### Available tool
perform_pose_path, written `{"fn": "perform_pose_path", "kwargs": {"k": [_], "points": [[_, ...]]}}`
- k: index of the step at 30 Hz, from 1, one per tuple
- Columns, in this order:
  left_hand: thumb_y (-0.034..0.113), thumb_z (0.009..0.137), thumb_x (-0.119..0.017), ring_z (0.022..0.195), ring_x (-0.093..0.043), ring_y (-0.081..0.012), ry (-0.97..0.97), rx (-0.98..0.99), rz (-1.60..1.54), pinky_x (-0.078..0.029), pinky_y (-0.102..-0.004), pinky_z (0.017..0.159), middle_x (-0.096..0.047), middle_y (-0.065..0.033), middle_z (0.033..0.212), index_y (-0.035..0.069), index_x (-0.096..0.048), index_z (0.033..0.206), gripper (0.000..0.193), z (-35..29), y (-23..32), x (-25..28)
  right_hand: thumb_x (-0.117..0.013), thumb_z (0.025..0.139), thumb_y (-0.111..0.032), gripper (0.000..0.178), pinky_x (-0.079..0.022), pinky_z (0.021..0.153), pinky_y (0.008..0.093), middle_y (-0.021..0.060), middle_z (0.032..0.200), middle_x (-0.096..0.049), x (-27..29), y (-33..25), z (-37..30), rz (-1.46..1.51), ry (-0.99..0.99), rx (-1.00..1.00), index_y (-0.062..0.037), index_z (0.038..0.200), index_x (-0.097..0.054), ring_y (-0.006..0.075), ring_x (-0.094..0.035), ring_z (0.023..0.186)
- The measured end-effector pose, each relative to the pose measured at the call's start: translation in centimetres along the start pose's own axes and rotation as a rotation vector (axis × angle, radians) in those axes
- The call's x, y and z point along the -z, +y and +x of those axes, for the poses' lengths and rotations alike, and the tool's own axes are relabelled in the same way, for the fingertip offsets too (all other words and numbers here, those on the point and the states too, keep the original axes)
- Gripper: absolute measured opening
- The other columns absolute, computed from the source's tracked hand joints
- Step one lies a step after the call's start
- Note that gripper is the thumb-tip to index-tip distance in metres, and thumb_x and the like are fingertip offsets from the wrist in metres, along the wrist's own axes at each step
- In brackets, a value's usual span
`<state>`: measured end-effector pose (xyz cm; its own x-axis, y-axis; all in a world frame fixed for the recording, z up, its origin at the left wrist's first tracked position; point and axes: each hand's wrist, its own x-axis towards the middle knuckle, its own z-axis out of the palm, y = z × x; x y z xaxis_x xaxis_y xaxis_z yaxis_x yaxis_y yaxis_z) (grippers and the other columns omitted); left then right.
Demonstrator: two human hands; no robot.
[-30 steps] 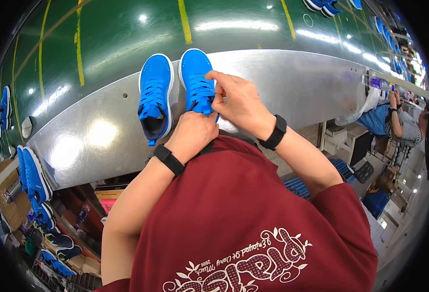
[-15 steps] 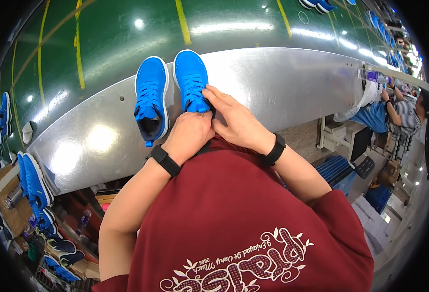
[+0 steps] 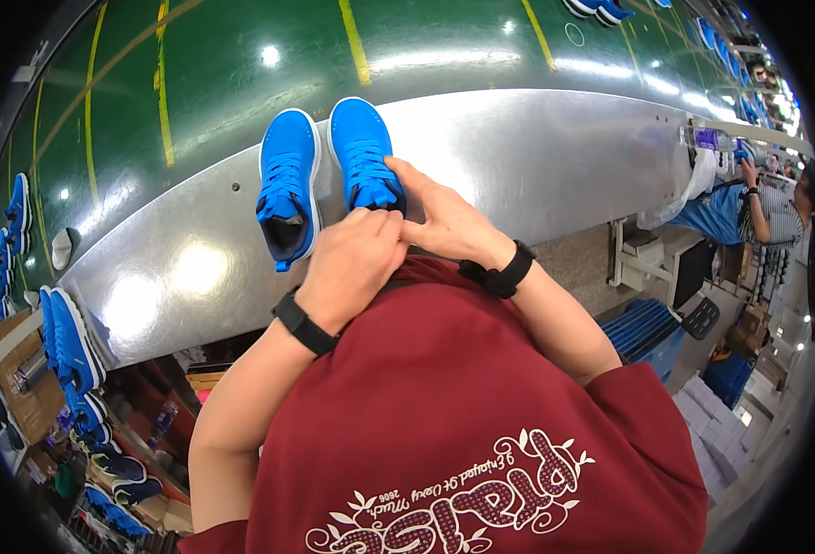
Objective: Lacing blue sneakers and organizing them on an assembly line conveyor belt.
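Two bright blue sneakers with white soles stand side by side on a bare metal ledge, toes pointing away from me. The left sneaker (image 3: 289,148) is untouched, its dark lining showing at the collar. At the heel opening of the right sneaker (image 3: 359,129), my left hand (image 3: 354,263) is closed with bent fingers over the collar, hiding the heel. My right hand (image 3: 453,220) grips that same sneaker along its right side, index finger beside the laces and thumb close to my left fingers. Whether a smaller piece is pinched there is hidden.
Beyond the metal ledge (image 3: 537,138) runs a green surface (image 3: 241,83) with yellow lines. More blue sneakers (image 3: 73,342) sit at the left edge. At right are a clear bottle with a purple label (image 3: 710,140), a white plastic bag (image 3: 675,208) and another person (image 3: 777,217).
My left hand has slid back slightly from the tongue to the heel collar, uncovering the tongue. My right hand has shifted a little, its fingers now more bent against the sneaker's side.
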<state>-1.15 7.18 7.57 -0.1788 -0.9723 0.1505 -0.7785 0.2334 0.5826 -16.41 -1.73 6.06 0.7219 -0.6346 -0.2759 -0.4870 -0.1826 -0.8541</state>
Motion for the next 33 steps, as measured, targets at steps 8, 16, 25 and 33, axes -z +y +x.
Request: {"fn": "perform_pose_path", "kwargs": {"k": [8,16,25,33], "points": [[0.001,0.085,-0.06,0.081,-0.063,-0.0232,0.29,0.248,-0.095,-0.051,-0.0315,0.069,-0.065,-0.0116,0.092,0.002,-0.064,0.106,0.022,0.4,-3.1,1.7,-0.054,0.079,0.001,0.06,-0.05,0.083,0.0446,0.0302,0.129,-0.046,-3.5,1.2,0.6,-0.336,0.303,0.148,0.0086,0.135,-0.031,0.0438,-0.058,0.099],[0.005,0.085,-0.063,0.073,-0.066,-0.0227,0.195,0.378,-0.159,-0.051,-0.0285,0.068,-0.067,-0.0114,0.084,0.002,-0.068,0.102,0.018,1.4,-4.3,0.6,-0.052,0.079,0.003,0.054,-0.054,0.07,0.0423,0.0267,0.115,-0.053,-3.2,0.7,0.5,-0.333,0.276,0.101,0.01,0.13,-0.035,0.0384,-0.063,0.085],[0.0,0.072,-0.066,0.069,-0.064,-0.0228,0.205,0.258,0.047,-0.05,-0.0307,0.063,-0.066,-0.0102,0.077,0.003,-0.069,0.092,0.02,2.9,-3.7,0.1,-0.049,0.08,0.004,0.054,-0.054,0.072,0.0405,0.0274,0.117,-0.052,-3.1,0.9,0.5,-0.402,0.252,0.074,0.0124,0.13,-0.032,0.0385,-0.063,0.087],[-0.002,0.068,-0.065,0.076,-0.062,-0.0247,0.36,0.14,0.186,-0.05,-0.0354,0.068,-0.065,-0.008,0.082,0.004,-0.068,0.094,0.026,2.1,-2.6,-0.8,-0.05,0.079,0.004,0.055,-0.054,0.074,0.0426,0.0293,0.118,-0.051,-3.3,0.6,0.6,-0.383,0.239,0.058,0.013,0.131,-0.032,0.0419,-0.062,0.088]]}}
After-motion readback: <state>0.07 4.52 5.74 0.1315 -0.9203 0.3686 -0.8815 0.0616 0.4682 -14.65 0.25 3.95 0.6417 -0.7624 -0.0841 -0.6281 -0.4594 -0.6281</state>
